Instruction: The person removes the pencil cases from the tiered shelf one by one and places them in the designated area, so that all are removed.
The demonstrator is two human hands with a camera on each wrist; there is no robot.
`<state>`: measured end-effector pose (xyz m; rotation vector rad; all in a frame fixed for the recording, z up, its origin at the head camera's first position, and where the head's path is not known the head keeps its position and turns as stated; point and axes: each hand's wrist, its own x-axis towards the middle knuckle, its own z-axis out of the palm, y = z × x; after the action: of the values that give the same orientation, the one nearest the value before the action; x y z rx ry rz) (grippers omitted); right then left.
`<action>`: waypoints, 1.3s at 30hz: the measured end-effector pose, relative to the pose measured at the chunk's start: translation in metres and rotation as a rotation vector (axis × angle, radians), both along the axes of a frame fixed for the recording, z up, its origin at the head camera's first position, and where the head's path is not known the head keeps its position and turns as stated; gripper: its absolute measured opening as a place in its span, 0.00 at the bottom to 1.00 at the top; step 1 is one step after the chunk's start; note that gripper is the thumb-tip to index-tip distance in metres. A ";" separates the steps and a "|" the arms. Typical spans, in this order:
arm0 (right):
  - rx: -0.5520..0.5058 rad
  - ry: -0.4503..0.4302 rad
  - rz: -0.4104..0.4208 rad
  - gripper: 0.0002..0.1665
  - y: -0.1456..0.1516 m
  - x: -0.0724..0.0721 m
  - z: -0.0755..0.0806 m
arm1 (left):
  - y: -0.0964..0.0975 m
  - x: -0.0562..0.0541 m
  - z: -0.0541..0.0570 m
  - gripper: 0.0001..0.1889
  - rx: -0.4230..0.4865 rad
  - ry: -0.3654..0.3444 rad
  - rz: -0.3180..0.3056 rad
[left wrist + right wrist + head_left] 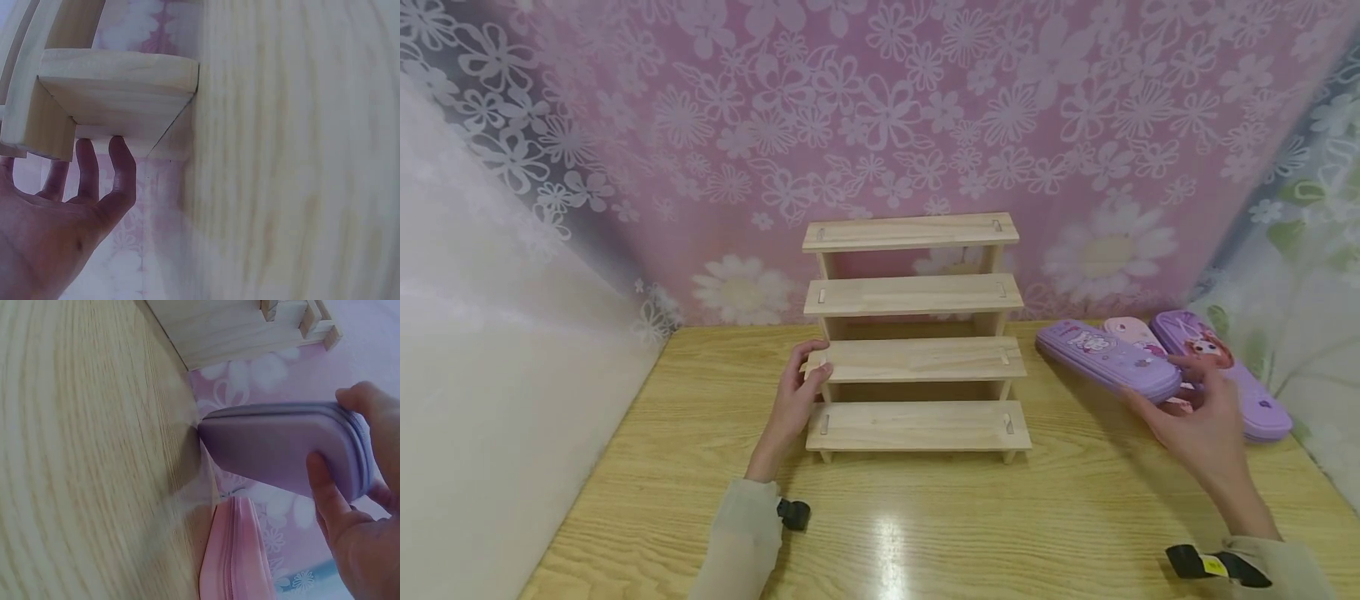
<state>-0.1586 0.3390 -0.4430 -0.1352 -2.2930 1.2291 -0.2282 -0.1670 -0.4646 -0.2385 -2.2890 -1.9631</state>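
Observation:
A stepped wooden display shelf [913,362] of pale boards stands mid-table. My left hand [793,400] grips the left end of its second-lowest board, thumb over the top. From the left wrist view, the left fingers [122,165] reach up along the shelf's side. With my right hand [1206,425] I pinch the near end of a lilac pencil case [1105,358] with a cartoon print. That end is tilted up, while the far end is at the tabletop in the right wrist view. A pink pencil case [234,556] lies partly hidden beneath and behind it.
Another purple pencil case [1255,392] with a cartoon figure lies at the right, beside the pink one. The wood-grain table [715,517] ends at a pink flowered curtain [887,125] behind the shelf. Pale curtains hang along both sides.

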 end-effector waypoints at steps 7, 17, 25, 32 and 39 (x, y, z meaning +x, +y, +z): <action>-0.040 -0.124 0.140 0.34 0.005 0.006 -0.007 | -0.001 -0.001 -0.002 0.19 -0.003 0.019 0.001; 0.178 -0.312 0.079 0.44 0.006 0.010 -0.014 | 0.001 0.000 0.000 0.19 0.006 0.024 -0.003; 0.224 -0.331 0.068 0.43 0.007 0.016 -0.020 | 0.001 -0.001 0.000 0.18 0.009 0.024 0.003; 0.263 -0.350 0.032 0.40 0.006 0.019 -0.019 | 0.001 -0.001 -0.001 0.18 0.012 0.024 0.000; 0.271 -0.358 0.040 0.37 0.008 0.020 -0.019 | 0.002 -0.001 -0.003 0.18 0.010 0.022 0.003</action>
<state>-0.1385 0.3475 -0.4625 -0.2265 -2.7593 0.9603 -0.2291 -0.1653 -0.4672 -0.2542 -2.2640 -1.9606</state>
